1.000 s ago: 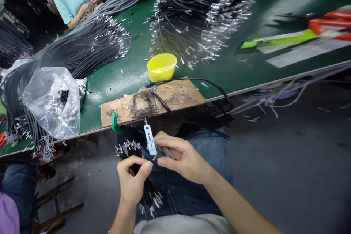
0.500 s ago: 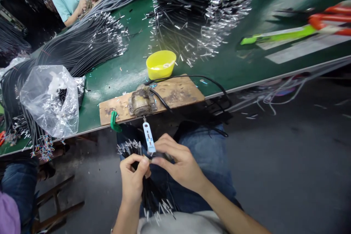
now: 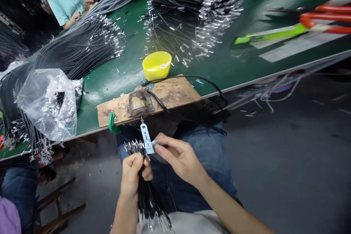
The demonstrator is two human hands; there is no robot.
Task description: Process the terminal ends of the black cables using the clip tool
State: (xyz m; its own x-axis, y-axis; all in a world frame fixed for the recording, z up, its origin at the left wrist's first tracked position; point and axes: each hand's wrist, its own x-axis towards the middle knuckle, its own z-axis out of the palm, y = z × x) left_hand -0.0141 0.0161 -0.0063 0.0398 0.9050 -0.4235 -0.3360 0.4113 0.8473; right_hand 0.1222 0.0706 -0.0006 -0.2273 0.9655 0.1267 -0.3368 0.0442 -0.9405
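My left hand (image 3: 133, 175) is closed around a bundle of thin black cables (image 3: 145, 195) with bare silvery ends, which stick out above the fist and hang down below it. Just above that fist is a narrow light-blue plastic piece (image 3: 147, 139) with a slot. Its metal tip meets a brownish lump (image 3: 138, 104) fixed on a wooden board (image 3: 178, 89). To the right of the plastic piece, my right hand (image 3: 181, 157) has thumb and forefinger pinched together. Something greyish shows at those fingertips, too blurred to name.
A yellow bowl (image 3: 146, 74) stands behind the board, and a green clamp (image 3: 112, 122) grips its left end. Cable piles (image 3: 175, 33) and a clear plastic bag (image 3: 46, 106) lie on the green table (image 3: 241, 65). Orange-handled tools (image 3: 315, 18) lie right. A co-worker (image 3: 70, 0) is across the table.
My right hand has moved slightly up and away from my left fist. The cable bundle hangs more upright, and its top ends sit closer to the blue piece. The view has shifted slightly.
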